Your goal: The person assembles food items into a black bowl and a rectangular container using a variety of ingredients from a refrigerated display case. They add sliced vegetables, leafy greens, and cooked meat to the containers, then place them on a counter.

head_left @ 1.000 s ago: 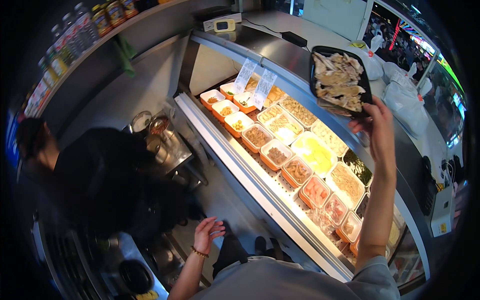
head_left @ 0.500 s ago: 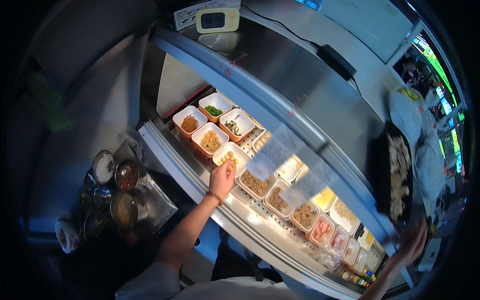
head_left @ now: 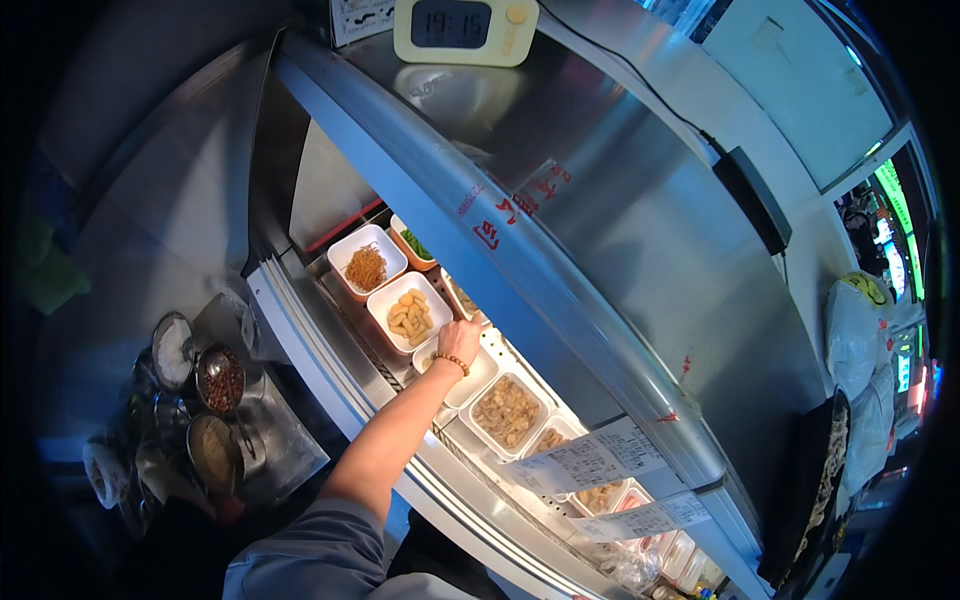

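My left hand (head_left: 460, 342), with a beaded bracelet (head_left: 451, 362) on its wrist, reaches into the food counter. Its fingers look curled in, and their tips are hidden, so what they hold cannot be made out. It is over the far side of a white tub (head_left: 477, 378), covering much of that tub. Close by stands a white tub of pale yellow finger-shaped pieces (head_left: 409, 319). Behind that are a tub of orange-brown shreds (head_left: 365, 267) and a tub of chopped greens (head_left: 414, 244). A tub of brownish pieces (head_left: 507, 413) lies to the right. My right hand is out of view.
A slanting metal-framed cover (head_left: 560, 290) overhangs the tubs, with printed paper slips (head_left: 600, 455) hanging from it. A pale digital clock (head_left: 464, 32) and a black adapter (head_left: 752, 198) lie on top. Pots and bowls (head_left: 214, 452) stand at lower left; plastic bags (head_left: 858, 340) at right.
My left hand has moved from the tub of pale yellow balls toward its far side. My right hand, earlier at the lower right, has left the view. The view has shifted closer to the cover.
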### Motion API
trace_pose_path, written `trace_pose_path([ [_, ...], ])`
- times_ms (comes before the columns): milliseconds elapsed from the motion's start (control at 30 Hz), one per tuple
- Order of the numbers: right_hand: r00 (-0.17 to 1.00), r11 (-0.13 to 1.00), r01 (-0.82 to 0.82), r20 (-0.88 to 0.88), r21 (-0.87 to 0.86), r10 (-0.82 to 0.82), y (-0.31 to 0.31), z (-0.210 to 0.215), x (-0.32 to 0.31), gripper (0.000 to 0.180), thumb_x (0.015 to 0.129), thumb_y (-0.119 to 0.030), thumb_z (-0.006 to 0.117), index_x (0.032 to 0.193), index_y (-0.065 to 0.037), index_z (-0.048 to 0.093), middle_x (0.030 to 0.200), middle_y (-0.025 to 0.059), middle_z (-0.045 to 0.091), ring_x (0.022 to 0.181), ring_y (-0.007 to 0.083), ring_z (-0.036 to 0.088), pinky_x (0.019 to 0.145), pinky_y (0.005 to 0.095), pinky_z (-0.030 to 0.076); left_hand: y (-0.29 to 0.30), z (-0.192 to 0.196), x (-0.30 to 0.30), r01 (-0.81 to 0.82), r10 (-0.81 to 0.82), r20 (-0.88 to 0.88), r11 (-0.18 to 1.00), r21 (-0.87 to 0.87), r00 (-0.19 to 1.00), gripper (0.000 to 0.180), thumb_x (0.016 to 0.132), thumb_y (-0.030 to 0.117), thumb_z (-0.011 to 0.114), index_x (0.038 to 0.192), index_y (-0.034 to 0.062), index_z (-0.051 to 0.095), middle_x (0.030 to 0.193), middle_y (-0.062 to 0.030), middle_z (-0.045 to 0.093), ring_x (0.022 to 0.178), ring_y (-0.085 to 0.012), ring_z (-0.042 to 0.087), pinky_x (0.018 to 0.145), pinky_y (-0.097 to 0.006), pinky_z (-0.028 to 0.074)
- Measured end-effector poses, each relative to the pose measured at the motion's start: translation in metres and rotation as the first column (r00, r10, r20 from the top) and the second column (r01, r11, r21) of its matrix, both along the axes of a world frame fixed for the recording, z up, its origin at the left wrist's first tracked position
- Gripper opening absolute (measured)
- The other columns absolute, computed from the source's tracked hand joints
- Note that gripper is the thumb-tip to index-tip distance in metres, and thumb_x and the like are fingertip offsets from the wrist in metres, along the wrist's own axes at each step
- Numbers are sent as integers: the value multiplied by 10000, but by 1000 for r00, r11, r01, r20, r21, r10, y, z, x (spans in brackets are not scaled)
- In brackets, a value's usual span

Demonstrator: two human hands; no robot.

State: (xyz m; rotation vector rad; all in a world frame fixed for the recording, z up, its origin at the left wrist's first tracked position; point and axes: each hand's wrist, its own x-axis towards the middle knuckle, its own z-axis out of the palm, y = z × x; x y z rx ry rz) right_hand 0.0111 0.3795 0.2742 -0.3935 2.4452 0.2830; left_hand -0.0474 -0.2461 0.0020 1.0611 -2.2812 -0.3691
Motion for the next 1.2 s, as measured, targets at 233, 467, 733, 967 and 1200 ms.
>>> trace_pose_path([
  [233,999,903,47,10,-428,-47,-41,17,-15,533,997,-270,516,1412,46,405,1442,254,428,1365,351,373,1148,406,276,6,72,28,104,-93,-177,993,54,980,76,868,123,571,833,56,564,612,-149,614,575,-333,647,515,-446,513],
  [467,997,707,-53,-79,-706,-5,-129,44,4,441,999,-190,481,1376,38,468,1443,216,450,1358,337,384,1145,396,263,-4,79,9,68,-66,-16,968,243,998,149,883,104,555,917,5,662,714,-215,671,695,-365,690,636,-445,565],
  [733,970,744,-16,-191,-669,-151,-83,26,0,139,925,-130,632,889,0,669,647,82,631,553,131,577,524,264,441,-50,39,32,-10,-22,129,969,245,991,165,869,101,584,971,19,685,754,-160,668,726,-298,650,648,-405,539],
  [967,859,804,-10,-416,-594,-297,19,8,-68,166,866,-150,681,895,13,668,804,138,677,715,234,667,645,324,522,-15,77,53,-48,45,18,938,344,999,195,881,123,626,1040,25,678,729,-87,648,680,-199,600,621,-347,501],
  [1200,657,546,579,-50,-605,-752,153,-50,-219,543,757,-463,753,956,39,701,909,195,710,944,300,676,852,373,502,155,154,109,107,17,-208,815,569,978,246,893,146,669,1110,30,671,704,-14,629,635,-99,549,594,-290,463],
])
